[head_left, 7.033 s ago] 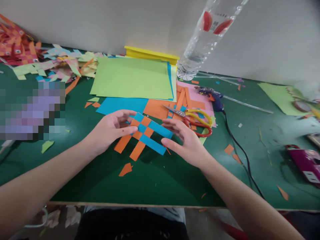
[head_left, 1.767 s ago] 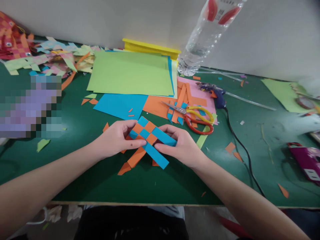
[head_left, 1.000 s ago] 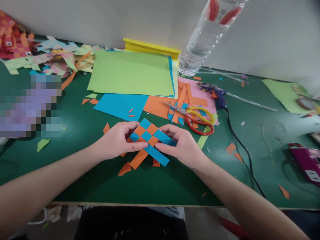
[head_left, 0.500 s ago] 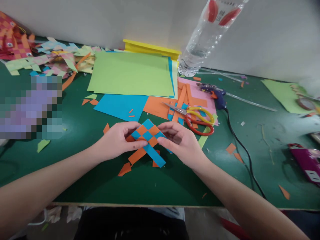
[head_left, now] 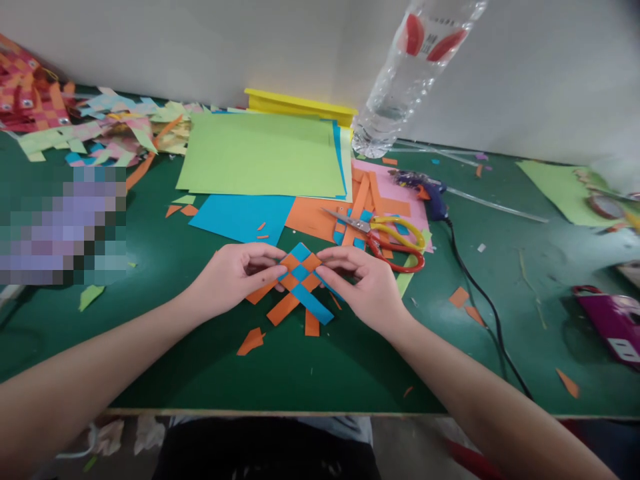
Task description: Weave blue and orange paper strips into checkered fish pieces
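Between both hands is a woven paper fish (head_left: 300, 272) of blue and orange strips in a checkered diamond, with loose strip ends pointing down toward me. My left hand (head_left: 241, 275) pinches its left corner between thumb and fingers. On the right corner, my right hand (head_left: 361, 279) has a similar pinch, its thumb lying on the front face. The fingers behind the paper are partly hidden. Small orange paper scraps (head_left: 251, 341) lie on the table just below the weave.
Scissors (head_left: 371, 227) with red and yellow handles lie beyond my right hand, near a glue gun (head_left: 431, 195) with a black cord. Behind are stacked green sheets (head_left: 265, 157), a water bottle (head_left: 400, 80) and paper strips (head_left: 115, 127). A purple case (head_left: 607, 323) is at right.
My left thumb has shifted outward from the middle of the weave to its left corner. The piece now sits flatter and more squarely between both hands; the view has tilted slightly.
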`<state>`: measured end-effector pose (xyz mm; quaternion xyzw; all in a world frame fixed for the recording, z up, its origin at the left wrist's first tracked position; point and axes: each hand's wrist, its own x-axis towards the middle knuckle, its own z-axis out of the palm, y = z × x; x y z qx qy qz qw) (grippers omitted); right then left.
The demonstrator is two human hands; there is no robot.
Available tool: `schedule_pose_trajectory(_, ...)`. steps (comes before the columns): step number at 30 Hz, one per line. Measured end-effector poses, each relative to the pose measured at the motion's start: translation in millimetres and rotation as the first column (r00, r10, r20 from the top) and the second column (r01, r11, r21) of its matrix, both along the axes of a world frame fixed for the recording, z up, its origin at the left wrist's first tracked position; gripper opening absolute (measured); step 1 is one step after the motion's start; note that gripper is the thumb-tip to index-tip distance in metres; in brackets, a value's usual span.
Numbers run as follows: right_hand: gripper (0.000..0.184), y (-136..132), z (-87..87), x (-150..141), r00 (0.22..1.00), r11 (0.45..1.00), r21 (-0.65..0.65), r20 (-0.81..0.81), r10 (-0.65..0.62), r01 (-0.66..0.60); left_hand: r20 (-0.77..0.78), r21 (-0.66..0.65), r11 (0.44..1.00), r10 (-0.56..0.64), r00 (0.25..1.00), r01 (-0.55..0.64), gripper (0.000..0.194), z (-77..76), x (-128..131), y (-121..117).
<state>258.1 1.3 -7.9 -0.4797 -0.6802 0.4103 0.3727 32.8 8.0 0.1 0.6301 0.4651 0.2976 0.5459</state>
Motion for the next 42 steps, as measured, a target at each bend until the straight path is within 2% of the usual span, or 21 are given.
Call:
schedule_pose_trajectory(4,0.015,0,-3.1,2,0.997,0.993,0.119,0.077,0.007,-0.016,-0.097,0.11,0.994,0.02,0.995,-0.009,0.018,-1.4,-1,0)
schedule_pose_trajectory(7,0.016,0,-3.4,2,0.995,0.988,0.15,0.094,0.015,-0.029,-0.138,0.16,0.987,0.025,0.99,-0.003,0.018,-1.6,-2,0)
schedule_pose_trajectory(12,0.022,1,-3.7,-2,0.998,0.997,0.077,0.063,0.008,-0.013,-0.131,0.171,0.985,-0.007,0.991,0.029,0.02,0.0,-2,0)
schedule_pose_trajectory(17,0.015,2,-4.5,-5,0.999,0.999,0.046,0.049,-0.023,0.02,-0.147,0.194,0.981,0.002,0.989,0.027,0.025,1.1,-2,-1)
schedule_pose_trajectory(22,0.016,3,-3.9,-7,0.997,0.998,0.055,0.082,0.005,-0.01,-0.124,0.179,0.984,0.03,0.992,-0.007,0.036,-2.7,-4,0)
schedule_pose_trajectory(28,0.017,8,2.3,-14,0.988,0.991,0.085,0.124,0.094,-0.105,-0.089,0.164,0.986,0.044,0.995,-0.029,0.033,-4.6,-8,2)
schedule_pose_trajectory(35,0.016,18,13.2,-22,0.985,0.994,0.044,0.143,0.096,-0.103,-0.085,0.113,0.991,0.085,0.993,-0.076,0.041,0.1,-13,5)
schedule_pose_trajectory(38,0.022,21,13.6,-22,0.984,0.994,0.004,0.136,0.111,-0.113,-0.082,0.108,0.988,0.12,0.989,-0.111,0.038,0.7,-15,7)
schedule_pose_trajectory(42,0.024,24,10.2,-17,0.988,0.997,0.015,0.136,0.074,-0.077,-0.083,0.119,0.981,0.166,0.983,-0.156,0.037,0.7,-18,9)
